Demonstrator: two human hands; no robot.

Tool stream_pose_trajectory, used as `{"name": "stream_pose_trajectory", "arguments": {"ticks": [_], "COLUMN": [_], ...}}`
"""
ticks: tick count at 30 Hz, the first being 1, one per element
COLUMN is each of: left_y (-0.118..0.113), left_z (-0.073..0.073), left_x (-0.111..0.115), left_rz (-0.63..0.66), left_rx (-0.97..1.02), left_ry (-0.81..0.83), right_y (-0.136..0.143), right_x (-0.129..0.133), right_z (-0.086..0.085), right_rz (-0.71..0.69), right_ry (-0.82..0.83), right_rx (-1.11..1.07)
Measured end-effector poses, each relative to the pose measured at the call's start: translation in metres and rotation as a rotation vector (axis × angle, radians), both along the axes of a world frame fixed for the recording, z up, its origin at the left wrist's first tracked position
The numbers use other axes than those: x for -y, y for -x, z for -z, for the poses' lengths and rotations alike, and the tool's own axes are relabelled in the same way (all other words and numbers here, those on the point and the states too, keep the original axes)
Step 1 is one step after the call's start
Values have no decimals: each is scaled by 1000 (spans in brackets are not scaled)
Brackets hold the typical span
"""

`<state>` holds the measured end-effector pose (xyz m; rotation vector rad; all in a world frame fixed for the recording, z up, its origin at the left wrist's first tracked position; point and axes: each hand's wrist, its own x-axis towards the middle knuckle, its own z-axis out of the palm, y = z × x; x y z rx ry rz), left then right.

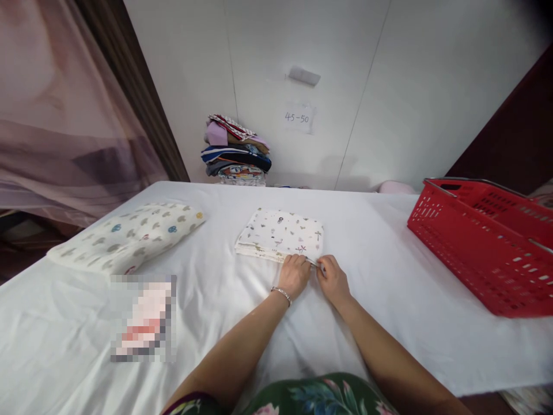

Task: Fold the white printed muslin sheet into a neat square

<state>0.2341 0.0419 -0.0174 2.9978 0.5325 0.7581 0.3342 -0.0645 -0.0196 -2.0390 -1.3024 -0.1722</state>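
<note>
A folded white cloth (280, 230) with small printed figures lies flat on the white-covered table, several layers showing along its near edge. At its near right corner my left hand (294, 275) has its fingers closed on that edge; a bracelet circles the wrist. Just to the right, my right hand (333, 279) pinches the corner of the same cloth, slightly lifted between the two hands. The fingertips partly hide the edge they hold.
To the left lies a cream cloth with mushroom prints (147, 236). A blurred-out item (144, 320) lies nearer me. A red plastic basket (475, 248) stands at the right. Behind the table rises a stack of folded fabrics (237, 151), beside a wall paper (298, 118) reading "45-50".
</note>
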Motion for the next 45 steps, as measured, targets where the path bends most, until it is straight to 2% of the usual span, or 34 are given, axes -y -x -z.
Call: {"name": "stream_pose_trajectory", "arguments": {"ticks": [6,10,13,20,24,28,34,40,45], "left_y": [4,12,27,76,92,101,101,83,68], "left_z": [1,-4,-12,-24,-22,-15,-14,-20,-24], "left_x": [2,-2,-17,-78,-95,-100,-98,-90,-93], "left_rz": [41,41,-39,-267,-286,-264,-237,-103,2], "left_rx": [27,41,70,154,115,139,166,124,35], "left_ry": [30,41,46,54,93,106,105,67,59], "right_y": [0,-3,-4,0,3,6,10,13,11], "right_x": [2,2,2,2,2,-1,-26,-59,-70], "right_z": [1,7,9,8,6,-8,-31,-29,-27], "right_rz": [-42,-34,-32,-31,-41,-72,-185,-274,-278], "right_ry": [62,78,88,60,44,73,84,230,296], "right_rx": [72,87,86,99,116,154,171,267,310]}}
